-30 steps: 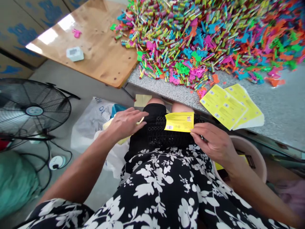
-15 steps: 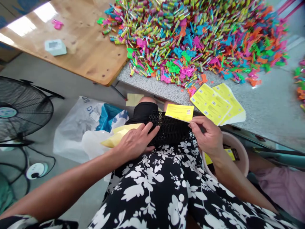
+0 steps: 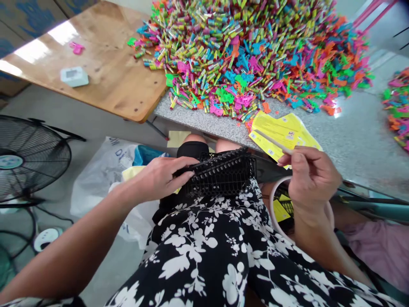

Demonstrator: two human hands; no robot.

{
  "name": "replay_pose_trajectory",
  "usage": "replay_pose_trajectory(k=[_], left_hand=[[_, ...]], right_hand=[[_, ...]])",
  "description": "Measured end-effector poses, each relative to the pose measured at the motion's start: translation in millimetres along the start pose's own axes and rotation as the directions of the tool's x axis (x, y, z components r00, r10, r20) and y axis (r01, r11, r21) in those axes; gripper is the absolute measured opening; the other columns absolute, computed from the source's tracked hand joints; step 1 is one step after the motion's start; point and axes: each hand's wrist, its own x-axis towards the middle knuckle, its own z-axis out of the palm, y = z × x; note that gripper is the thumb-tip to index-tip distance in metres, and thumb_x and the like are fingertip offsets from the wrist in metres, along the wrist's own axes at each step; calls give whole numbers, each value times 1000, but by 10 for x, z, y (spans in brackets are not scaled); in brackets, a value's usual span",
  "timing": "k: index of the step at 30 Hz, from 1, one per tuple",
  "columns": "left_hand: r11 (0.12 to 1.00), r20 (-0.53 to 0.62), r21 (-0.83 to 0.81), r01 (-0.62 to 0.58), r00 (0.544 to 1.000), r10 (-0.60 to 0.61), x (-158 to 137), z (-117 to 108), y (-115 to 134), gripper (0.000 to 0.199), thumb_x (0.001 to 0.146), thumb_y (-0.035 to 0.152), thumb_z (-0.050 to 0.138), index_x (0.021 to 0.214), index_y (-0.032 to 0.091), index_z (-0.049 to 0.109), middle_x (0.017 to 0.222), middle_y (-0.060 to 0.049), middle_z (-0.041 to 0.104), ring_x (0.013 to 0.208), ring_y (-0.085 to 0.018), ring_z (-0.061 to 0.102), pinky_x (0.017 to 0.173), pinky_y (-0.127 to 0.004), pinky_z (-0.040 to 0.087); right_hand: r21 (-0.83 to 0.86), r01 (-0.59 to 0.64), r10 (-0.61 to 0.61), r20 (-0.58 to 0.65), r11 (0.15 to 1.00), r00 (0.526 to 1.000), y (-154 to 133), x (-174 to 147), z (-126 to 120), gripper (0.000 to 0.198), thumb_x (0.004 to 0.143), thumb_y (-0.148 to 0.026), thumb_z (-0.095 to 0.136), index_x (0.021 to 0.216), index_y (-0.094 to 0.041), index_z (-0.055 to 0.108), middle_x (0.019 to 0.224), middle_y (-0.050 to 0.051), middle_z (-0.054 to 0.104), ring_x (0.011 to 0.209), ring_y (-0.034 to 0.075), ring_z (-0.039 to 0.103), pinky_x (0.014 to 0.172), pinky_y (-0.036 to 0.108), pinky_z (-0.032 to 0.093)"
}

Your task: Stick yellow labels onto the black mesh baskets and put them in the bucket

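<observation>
In my lap lies a black plastic mesh basket (image 3: 220, 177), tilted, with its long rim raised toward me. My left hand (image 3: 164, 175) is closed on the left end of that rim, thumb below and fingers above. To the right, my right hand (image 3: 311, 175) pinches a yellow label (image 3: 283, 146), which I see nearly edge-on. This label overlaps a few yellow label sheets (image 3: 305, 128) at the table's front edge, so its outline is partly hard to separate. Pale yellow paper (image 3: 131, 172) shows behind my left wrist.
A large heap of colourful small tubes and toy pieces (image 3: 236, 55) covers the grey table (image 3: 204, 120). A wooden table (image 3: 111, 85) holds a white device (image 3: 74, 76). Below right stands a pale bucket (image 3: 273, 204) with black and yellow items. A fan (image 3: 32, 157) and plastic bags (image 3: 92, 183) are left.
My left hand has gone from lying on the black mesh to gripping the basket's rim, which is now lifted. My right hand has moved right and up, turning the label edge-on.
</observation>
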Motion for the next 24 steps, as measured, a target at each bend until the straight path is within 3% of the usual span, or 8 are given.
replay_pose_trajectory(k=[2,6,9,11,14,16,19,24], left_hand=[[991,30,-133,25,999,-21,87,-27,-18,37,101,37,59,134,28,72,114,-4,80,89,-22,76,81,-29,55],[956,-30,-279,87,995,-99,230,-61,-135,39,100,41,62,134,25,72,106,-4,81,91,-22,76,80,-28,57],[897,94,-426,121,992,-89,277,-27,-223,37,98,43,64,130,26,75,100,-4,81,89,-23,76,80,-29,58],[894,177,-431,124,983,-51,287,58,-252,34,97,42,66,125,28,77,99,-3,81,86,-22,76,80,-29,59],[966,111,-253,52,993,-24,280,222,-267,31,95,41,68,122,30,79,109,-4,78,94,-23,74,89,-33,57],[992,23,-124,31,999,-28,260,292,-284,34,95,46,69,124,30,78,118,-7,73,103,-25,72,97,-37,55],[995,-44,-55,79,996,-82,195,290,-335,50,94,54,70,137,29,70,123,-9,69,108,-26,70,100,-39,54],[992,5,-72,102,995,-102,-3,181,-388,58,93,55,71,144,29,65,124,-9,69,103,-24,69,90,-34,54]], right_hand=[[11,15,-15,10,1000,1000,2,-11,-8,12,97,-41,71,97,-30,74,83,2,72,66,22,70,68,41,61],[53,33,-36,58,998,998,3,-58,9,8,98,-34,71,98,-28,76,85,4,72,68,21,71,68,38,59],[62,20,-25,76,998,997,-44,-105,16,6,98,-31,70,99,-27,75,85,3,72,68,19,70,66,35,59],[47,-2,-3,112,999,994,-96,-154,7,6,99,-30,69,100,-27,75,88,2,73,70,18,71,67,34,59],[-21,16,-11,240,1000,971,-162,-246,-21,8,99,-27,67,103,-28,74,96,3,74,78,20,73,72,35,60],[-68,108,-75,366,992,927,-172,-306,-32,9,98,-24,68,104,-28,73,100,4,76,84,21,75,76,36,61],[-36,282,-220,534,959,816,-132,-383,-15,18,95,-17,70,110,-27,72,103,5,77,90,22,75,80,36,63],[83,380,-337,657,921,674,-51,-529,86,30,92,-10,71,118,-25,70,107,8,76,96,22,75,88,37,63]])
